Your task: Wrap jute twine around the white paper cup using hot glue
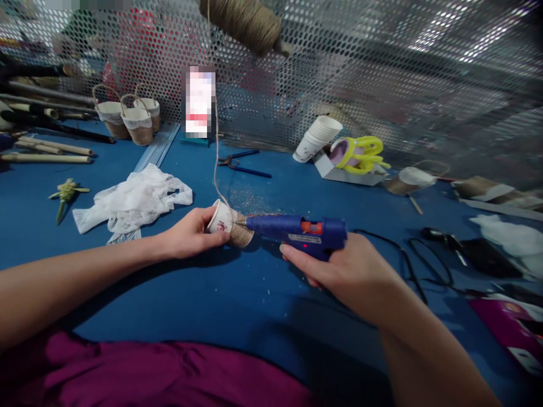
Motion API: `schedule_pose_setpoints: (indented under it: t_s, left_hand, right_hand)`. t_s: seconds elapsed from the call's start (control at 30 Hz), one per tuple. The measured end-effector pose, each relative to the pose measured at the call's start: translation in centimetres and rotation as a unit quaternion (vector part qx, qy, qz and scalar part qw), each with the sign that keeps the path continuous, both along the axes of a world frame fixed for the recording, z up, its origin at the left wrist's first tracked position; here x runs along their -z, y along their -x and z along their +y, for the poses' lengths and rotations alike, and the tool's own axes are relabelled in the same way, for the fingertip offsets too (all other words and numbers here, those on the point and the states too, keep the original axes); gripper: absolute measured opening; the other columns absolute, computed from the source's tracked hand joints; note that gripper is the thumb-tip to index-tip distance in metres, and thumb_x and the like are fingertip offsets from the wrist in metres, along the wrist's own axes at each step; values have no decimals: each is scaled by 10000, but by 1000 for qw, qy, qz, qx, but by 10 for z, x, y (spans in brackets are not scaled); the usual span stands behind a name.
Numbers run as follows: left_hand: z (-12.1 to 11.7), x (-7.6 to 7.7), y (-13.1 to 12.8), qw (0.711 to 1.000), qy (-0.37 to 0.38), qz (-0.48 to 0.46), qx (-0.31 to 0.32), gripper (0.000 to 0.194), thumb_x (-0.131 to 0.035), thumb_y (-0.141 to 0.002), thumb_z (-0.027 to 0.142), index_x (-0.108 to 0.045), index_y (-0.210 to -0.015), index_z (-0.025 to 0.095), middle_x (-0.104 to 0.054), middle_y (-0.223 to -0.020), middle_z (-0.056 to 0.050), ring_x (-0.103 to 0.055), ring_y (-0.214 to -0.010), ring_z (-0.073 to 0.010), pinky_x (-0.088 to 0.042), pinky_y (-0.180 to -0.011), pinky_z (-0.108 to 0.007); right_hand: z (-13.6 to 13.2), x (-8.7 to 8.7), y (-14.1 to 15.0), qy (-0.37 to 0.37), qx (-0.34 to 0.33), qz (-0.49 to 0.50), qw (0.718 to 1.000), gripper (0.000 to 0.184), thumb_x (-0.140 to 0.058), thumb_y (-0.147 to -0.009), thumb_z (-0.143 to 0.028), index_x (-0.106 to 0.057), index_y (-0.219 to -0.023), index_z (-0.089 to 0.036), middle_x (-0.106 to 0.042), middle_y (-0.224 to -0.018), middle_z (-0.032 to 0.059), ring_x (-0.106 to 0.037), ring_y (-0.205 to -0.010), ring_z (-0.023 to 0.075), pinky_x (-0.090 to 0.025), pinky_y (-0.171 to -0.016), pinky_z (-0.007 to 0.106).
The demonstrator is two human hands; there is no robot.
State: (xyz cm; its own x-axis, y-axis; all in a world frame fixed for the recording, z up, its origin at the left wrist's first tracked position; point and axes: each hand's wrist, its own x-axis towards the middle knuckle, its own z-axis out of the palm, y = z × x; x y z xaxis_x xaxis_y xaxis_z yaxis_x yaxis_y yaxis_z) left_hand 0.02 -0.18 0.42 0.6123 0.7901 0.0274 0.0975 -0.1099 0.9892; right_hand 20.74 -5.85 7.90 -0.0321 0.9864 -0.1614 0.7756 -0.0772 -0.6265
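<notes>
Left hand: its grip [190, 233] is closed around a paper cup [221, 219], thumb on the near side, at the middle of the frame.
Paper cup: tilted on its side, mouth toward the left, floral print showing; brown twine [241, 236] wraps the base end.
Right hand: its grip [322, 265] is closed around the handle of a blue glue gun [292, 230], right of centre.
Glue gun: nozzle pointing left, its tip at the twine-wrapped part.
Spool: a large twine spool [242, 25] at the top centre; a strand [217, 133] runs down from it to the cup.
Upper left: three twine-covered baskets [138, 125] with white trim and handles.
Left: white lace [138, 198] in a loose heap.
Above the cup: blue-handled pliers [246, 168], open, on the blue counter [190, 311].
Upper right: stacked white cups [316, 138], leaning, beside a yellow coil [367, 154].
</notes>
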Motion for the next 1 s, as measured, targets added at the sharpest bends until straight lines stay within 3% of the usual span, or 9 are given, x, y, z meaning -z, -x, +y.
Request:
schedule_pose_setpoints:
  t_s: [0.5, 0.67, 0.83, 1.0]
  left_hand:
    - [0, -1, 1, 1000, -11, 17, -6, 282, -532, -747, 263, -547, -961, 79, -578, -779, -40, -504, -635, -109, -412, -607, -233]
    - [-1, -3, 1, 1000, -20, 12, 0, 252, -533, -735, 238, -555, -925, 75, -587, -790, -53, -518, -661, -120, -426, -625, -239]
    - [0, -3, 1, 998, -55, 19, 14, 289, -523, -751, 230, -543, -996, 76, -586, -852, -69, -525, -701, -127, -437, -642, -234]
    - [0, -1, 3, 996, -86, 36, 13, 241, -520, -744, 219, -539, -936, 74, -548, -783, -41, -494, -653, -111, -423, -595, -215]
  right_hand:
    - [-2, 3, 1, -67, -43, -35, 996, 309, -583, -676, -348, -408, -449, -235, -379, -342, -52, -328, -342, 100, -300, -359, 272]
    - [1, 0, 1, -71, -29, -43, 996, 241, -549, -686, -384, -477, -516, -229, -460, -436, -19, -393, -406, 125, -355, -402, 285]
    - [4, 0, -2, -73, -67, -44, 994, 193, -544, -687, -350, -503, -532, -241, -506, -475, 3, -466, -475, 158, -397, -478, 310]
    - [2, 3, -4, -70, -33, -53, 996, 315, -565, -688, -383, -433, -440, -239, -442, -369, -24, -401, -366, 128, -340, -394, 291]
